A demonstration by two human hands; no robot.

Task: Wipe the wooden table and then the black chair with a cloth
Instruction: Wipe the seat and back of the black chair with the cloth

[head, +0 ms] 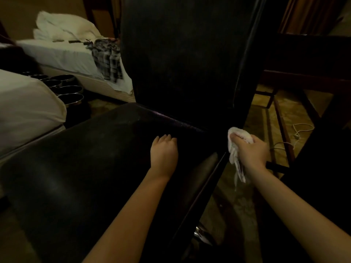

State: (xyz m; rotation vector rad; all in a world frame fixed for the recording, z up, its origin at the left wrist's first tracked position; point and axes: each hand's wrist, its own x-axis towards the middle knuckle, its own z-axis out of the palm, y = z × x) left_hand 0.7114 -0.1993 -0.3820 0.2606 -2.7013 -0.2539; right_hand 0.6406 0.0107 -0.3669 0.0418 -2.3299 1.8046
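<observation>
Head view, black chair: most of the frame is filled by its dark seat and upright backrest, with the seat in front and the backrest behind.
Bed: seen at upper left, with white bedding and a plaid garment draped over its edge.
Wooden table: partly seen at right, behind the chair.
Left hand: laid on the seat near the backrest, fingers loosely curled, nothing grasped.
Right hand: clenched round the cloth, which is held at the chair's right rear corner.
Cloth: white, bunched, one end hanging below the fist.
</observation>
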